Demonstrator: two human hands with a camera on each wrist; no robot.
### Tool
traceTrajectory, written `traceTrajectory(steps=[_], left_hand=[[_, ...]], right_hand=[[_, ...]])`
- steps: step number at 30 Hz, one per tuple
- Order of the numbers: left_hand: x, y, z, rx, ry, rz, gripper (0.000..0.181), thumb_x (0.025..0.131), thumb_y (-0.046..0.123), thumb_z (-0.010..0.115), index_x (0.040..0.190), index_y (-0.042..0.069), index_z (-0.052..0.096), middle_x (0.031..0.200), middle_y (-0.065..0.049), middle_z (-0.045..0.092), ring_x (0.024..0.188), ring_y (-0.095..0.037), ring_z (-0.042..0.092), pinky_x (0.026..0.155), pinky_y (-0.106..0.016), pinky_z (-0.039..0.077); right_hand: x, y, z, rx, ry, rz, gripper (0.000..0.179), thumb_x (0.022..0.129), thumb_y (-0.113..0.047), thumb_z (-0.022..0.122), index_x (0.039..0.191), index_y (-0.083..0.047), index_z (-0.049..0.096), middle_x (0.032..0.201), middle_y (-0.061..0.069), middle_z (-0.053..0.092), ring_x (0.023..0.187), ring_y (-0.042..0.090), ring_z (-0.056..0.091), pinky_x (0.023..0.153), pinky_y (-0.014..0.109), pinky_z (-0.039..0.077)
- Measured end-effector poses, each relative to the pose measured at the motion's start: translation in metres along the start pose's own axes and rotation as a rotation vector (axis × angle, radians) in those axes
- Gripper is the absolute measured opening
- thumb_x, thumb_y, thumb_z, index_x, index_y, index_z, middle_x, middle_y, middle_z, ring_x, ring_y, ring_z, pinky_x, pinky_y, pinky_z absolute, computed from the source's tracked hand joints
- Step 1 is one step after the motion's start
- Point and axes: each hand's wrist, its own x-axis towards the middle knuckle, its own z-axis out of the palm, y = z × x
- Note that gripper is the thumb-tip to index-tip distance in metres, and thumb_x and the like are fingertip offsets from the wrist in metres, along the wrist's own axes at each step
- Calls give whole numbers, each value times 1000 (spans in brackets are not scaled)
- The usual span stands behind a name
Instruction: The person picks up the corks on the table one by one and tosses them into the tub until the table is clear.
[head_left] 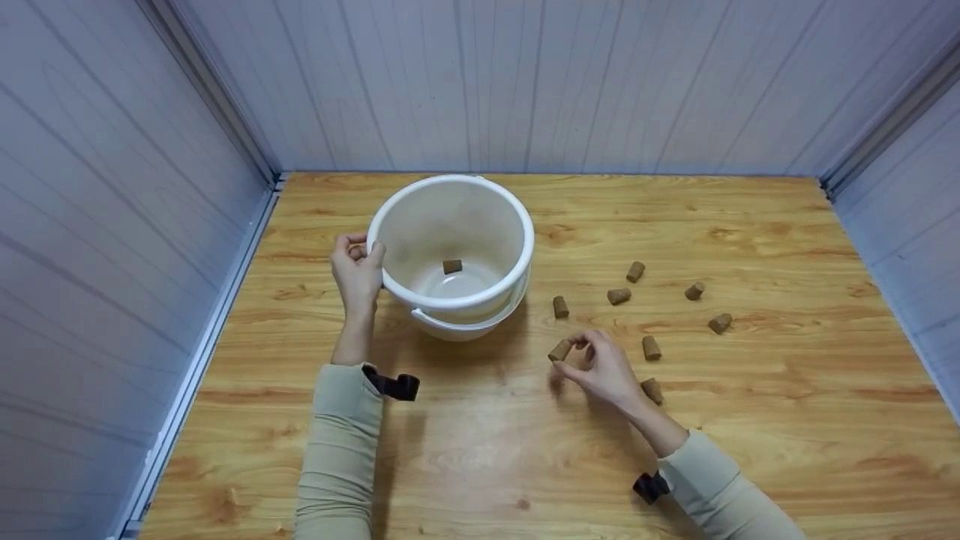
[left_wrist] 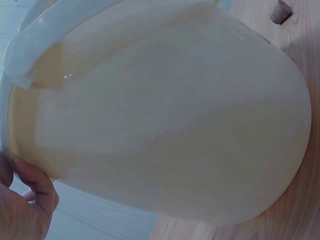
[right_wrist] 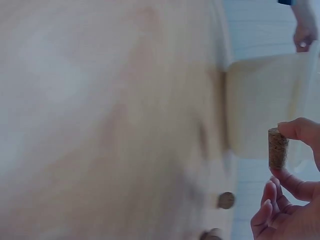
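Note:
A white plastic bucket (head_left: 465, 304) stands upright on the wooden table, its handle hanging down at the front. My left hand (head_left: 358, 274) grips the bucket's rim at the left, thumb over the edge; the left wrist view shows its fingers (left_wrist: 37, 180) curled at the rim, with the bucket wall filling most of that picture. One cork (head_left: 452, 266) lies on the bucket's floor. Right of the bucket, my right hand (head_left: 606, 369) pinches another cork (head_left: 559, 350) between thumb and fingertip, above the table. In the right wrist view this cork (right_wrist: 278, 148) appears in front of the bucket.
Several loose corks lie right of the bucket, among them one near its base (head_left: 561, 307), one at the far right (head_left: 720, 323) and one beside my right wrist (head_left: 652, 390). Pale panel walls (head_left: 495, 90) close off the table's back and sides.

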Motion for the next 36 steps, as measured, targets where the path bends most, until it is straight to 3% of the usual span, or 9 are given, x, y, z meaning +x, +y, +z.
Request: traceTrajectory(steps=[6, 11, 17, 24, 36], left_hand=[[0, 1, -1, 21, -3, 0, 17, 82, -6, 57, 98, -6, 57, 69, -3, 53, 59, -9, 51, 50, -18, 45], [-1, 1, 0, 10, -7, -9, 15, 82, -7, 57, 97, -5, 57, 70, -3, 52, 61, -9, 50, 50, -17, 45], [-1, 0, 0, 18, -1, -3, 16, 82, -7, 57, 98, -5, 57, 70, -4, 53, 61, -9, 51, 50, -17, 45], [-2, 1, -1, 28, -1, -3, 15, 82, -6, 58, 97, -5, 57, 70, -4, 53, 62, -10, 52, 52, -18, 46], [-1, 0, -1, 16, 0, 6, 16, 82, -7, 57, 98, -6, 57, 68, -3, 52, 60, -9, 51, 51, -18, 45]], right_hand=[[11, -14, -12, 49, 39, -4, 29, 74, -7, 81, 93, 3, 63, 88, 13, 56, 73, 20, 50, 66, 28, 42], [17, -22, -18, 93, 70, -12, 29, 74, -5, 81, 94, 4, 63, 89, 13, 56, 71, 27, 52, 64, 24, 42], [24, -34, -25, 66, 91, -36, 28, 75, -8, 82, 95, 2, 64, 90, 9, 57, 73, 22, 53, 63, 26, 42], [36, -54, -34, 92, 75, -47, 29, 77, -9, 81, 97, 2, 64, 94, 14, 58, 77, 23, 52, 67, 33, 42], [55, -76, -48, 83, 62, -96, 33, 77, -11, 81, 102, 4, 64, 97, 15, 58, 80, 24, 51, 68, 29, 40]])
